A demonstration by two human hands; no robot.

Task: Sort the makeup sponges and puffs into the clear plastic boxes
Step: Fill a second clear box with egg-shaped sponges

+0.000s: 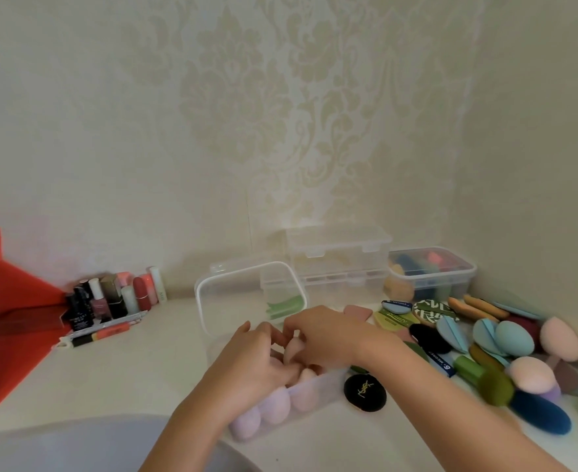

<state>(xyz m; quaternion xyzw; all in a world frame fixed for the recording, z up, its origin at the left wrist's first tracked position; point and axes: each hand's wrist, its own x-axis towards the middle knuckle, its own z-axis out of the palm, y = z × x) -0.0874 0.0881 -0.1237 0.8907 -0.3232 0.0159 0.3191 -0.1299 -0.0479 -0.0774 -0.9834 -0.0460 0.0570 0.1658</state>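
Note:
A clear plastic box [318,391] sits near the front of the white counter with several pink and lilac egg-shaped sponges [275,405] packed inside. Both hands are over it. My left hand [252,364] reaches in with curled fingers among the sponges. My right hand [318,335] pinches a pale pink sponge [292,349] above the box. Whether the left fingers grip anything is hidden. A loose pile of coloured sponges and puffs [505,338] lies to the right.
An open clear box [250,294] holding green pieces leans behind. An empty lidded box [338,260] and a filled box [430,272] stand by the wall. A black round puff [365,392] lies beside the front box. Lipsticks and bottles [113,298] stand at left; a sink rim [76,437] lies below.

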